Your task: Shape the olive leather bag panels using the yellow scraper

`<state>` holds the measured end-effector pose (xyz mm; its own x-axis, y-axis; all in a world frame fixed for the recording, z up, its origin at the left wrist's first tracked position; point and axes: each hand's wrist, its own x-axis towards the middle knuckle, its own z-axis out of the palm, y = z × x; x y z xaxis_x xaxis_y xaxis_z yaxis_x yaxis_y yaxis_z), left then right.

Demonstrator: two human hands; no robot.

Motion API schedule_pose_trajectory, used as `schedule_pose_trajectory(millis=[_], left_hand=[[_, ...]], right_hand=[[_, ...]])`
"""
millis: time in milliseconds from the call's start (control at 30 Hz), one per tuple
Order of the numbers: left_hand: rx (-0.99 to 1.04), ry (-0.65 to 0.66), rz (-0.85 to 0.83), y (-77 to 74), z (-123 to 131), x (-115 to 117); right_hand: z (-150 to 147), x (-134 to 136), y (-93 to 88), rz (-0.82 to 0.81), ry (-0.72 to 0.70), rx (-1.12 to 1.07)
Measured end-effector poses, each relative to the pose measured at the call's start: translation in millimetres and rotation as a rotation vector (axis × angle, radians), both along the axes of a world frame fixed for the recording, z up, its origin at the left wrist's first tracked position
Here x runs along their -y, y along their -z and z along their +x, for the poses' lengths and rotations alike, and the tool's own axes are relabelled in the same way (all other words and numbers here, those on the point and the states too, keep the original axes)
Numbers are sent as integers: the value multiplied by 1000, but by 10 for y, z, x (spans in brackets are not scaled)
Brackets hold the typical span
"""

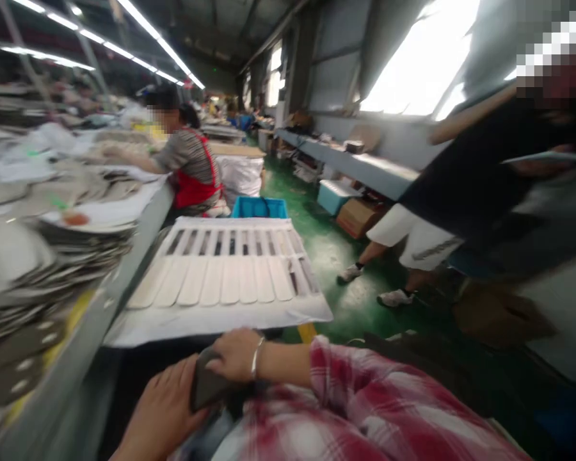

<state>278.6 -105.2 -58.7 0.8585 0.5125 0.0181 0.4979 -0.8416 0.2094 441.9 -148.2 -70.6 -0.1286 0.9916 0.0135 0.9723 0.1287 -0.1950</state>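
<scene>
My right hand (235,353), with a silver bangle on the wrist and a red plaid sleeve behind it, is closed over the top of a dark flat piece (210,384) low in the view. My left hand (166,410) lies under and beside that same dark piece, fingers partly curled against it. Both hands sit close to my lap, just below a white tray (221,314) holding several pale, tongue-shaped flat pieces (230,278) in a row.
A long bench (91,301) on the left carries stacks of flat grey and white cut pieces (38,256). A seated co-worker in a red apron (192,173) reaches onto it. A blue bin (259,208) stands behind the tray. A standing person (461,192) is close on the right, on the green floor.
</scene>
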Motion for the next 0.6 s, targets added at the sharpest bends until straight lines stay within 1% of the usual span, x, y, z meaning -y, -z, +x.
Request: schedule_pose_trajectory(millis=[33,67,100,167,200,233,267,333,367,433,467,500,533,600], left_hand=[[-30,-67,1,11,-140,50],[-52,-105,-4,3,-229,70],[-64,-114,-23,-17,-276,59],[-37,-104,-87,-74,-285,-25],[14,-137,-90,-100,-264,-77],[72,-187,-65,-116,-233,-124],[126,-257,-10,-117,-197,-162],[159,-358,115,-66,-119,-204],[130,-364,155,-21,-84,-212],[39,-315,181,77,-32,-214],[4,-286,183,116,-18,-213],[-15,-266,188,141,-10,-211],[-22,-258,200,152,-6,-207],[-20,-253,228,138,4,-178]], right_hand=[[22,-1,-39,31,-4,-19],[74,-37,-84,34,-19,-64],[143,-98,-132,30,-65,-131],[297,-247,-239,51,-158,-294],[361,-307,-289,74,-146,-324],[407,-346,-326,115,-99,-346],[427,-364,-342,158,-53,-344],[387,-351,-290,177,-11,-296],[337,-336,-227,135,-27,-269],[230,-330,-75,-17,-90,-276],[198,-350,-9,-108,-91,-362],[193,-384,39,-185,-58,-495],[221,-431,68,-239,1,-648],[383,-525,86,-311,153,-924]])
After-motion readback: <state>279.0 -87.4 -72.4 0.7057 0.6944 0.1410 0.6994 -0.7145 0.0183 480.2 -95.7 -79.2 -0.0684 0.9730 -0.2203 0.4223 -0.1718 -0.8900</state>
